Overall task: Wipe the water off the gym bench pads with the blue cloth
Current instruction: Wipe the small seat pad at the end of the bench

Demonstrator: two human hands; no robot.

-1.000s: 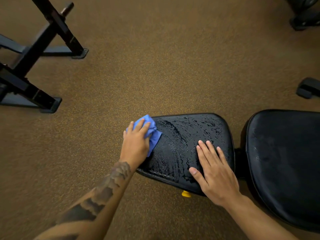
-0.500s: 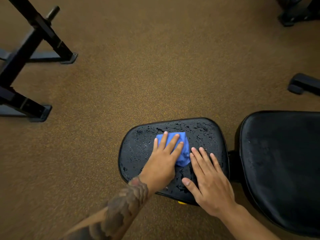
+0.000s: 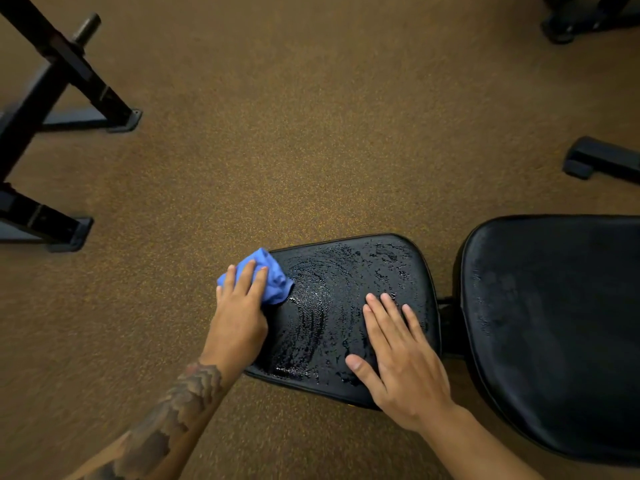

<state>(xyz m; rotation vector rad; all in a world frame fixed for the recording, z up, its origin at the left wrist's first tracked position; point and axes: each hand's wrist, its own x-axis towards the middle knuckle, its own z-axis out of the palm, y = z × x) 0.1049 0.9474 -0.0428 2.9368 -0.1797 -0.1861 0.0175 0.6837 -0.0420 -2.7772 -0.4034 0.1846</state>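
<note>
The small black seat pad [image 3: 346,306] of the gym bench lies low in the middle of the head view, streaked with curved water smears and droplets. My left hand [image 3: 239,313] presses the bunched blue cloth [image 3: 266,275] onto the pad's far left edge. My right hand [image 3: 398,355] rests flat on the pad's near right part, fingers spread, holding nothing. The larger black back pad [image 3: 554,323] sits to the right, with faint wet marks on it.
Brown speckled floor [image 3: 311,133] surrounds the bench. A black metal rack [image 3: 52,81] with feet stands at the left. Black equipment feet [image 3: 599,161] show at the right edge and the top right corner.
My left hand swept the blue cloth from the pad's middle back to its left edge, leaving fresh curved streaks. My right hand stayed put on the pad.
</note>
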